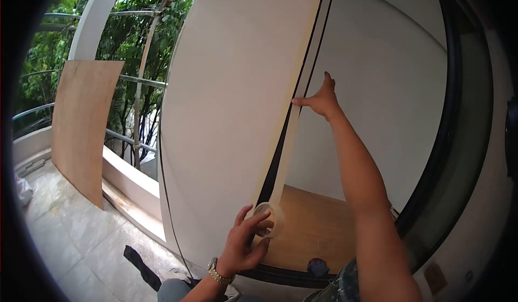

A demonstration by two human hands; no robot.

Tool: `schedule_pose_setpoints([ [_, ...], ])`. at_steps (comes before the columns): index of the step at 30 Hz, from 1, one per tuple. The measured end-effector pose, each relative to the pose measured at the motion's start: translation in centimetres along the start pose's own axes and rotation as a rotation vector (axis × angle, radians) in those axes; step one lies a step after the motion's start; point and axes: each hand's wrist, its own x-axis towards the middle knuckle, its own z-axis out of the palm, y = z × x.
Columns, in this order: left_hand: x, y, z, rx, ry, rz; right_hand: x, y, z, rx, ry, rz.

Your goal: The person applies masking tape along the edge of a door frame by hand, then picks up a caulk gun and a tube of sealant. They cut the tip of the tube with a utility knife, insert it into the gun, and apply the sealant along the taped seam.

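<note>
White wall (232, 86) behind tape roll (279, 221) in left hand (242, 244)

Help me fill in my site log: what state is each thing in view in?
Round roll of pale cream tape: partly unwound.
Long pale cream tape strip: stretched straight upward from the roll.
Bare left hand: holding the roll.
Bare right hand: thumb at the strip, fingers raised.
Gold-coloured metal-link watch: fastened.
Tan rectangular wooden sheet: standing upright.
Long black item: lying on pale tiled floor.
</note>
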Motion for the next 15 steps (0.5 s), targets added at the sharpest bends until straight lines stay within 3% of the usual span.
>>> schedule_pose_setpoints([
  [1, -0.1, 0.0, 0.3, -0.004, 0.004, 0.018, 0.2, 0.0, 0.0, -0.023, -0.023, -0.001],
  [3, -0.9, 0.1, 1.2, -0.423, 0.088, -0.213, 0.6, 0.0, -0.2, -0.052, -0.036, -0.004],
  [7, -0.9, 0.0, 1.6, -0.439, 0.205, -0.398, 0.1, -0.5, -0.1, -0.004, -0.045, 0.036],
  [9, -5.5, -4.2, 2.7, -0.142, 0.058, -0.807, -0.1, -0.7, 0.0, 0.015, -0.034, 0.067],
  [11, -12.4, -9.0, 4.7, 0.096, 0.0, -0.858, -0.3, 0.0, 0.5, 0.068, 0.01, 0.003],
  [14, -22.9, -12.5, 6.4, 0.207, -0.096, -0.845, -0.6, -0.5, 0.3, 0.051, 0.008, 0.011],
  [15, -26.2, -14.2, 7.1, 0.105, 0.019, -0.769, -0.5, -0.5, 0.3, 0.051, 0.004, 0.013],
])
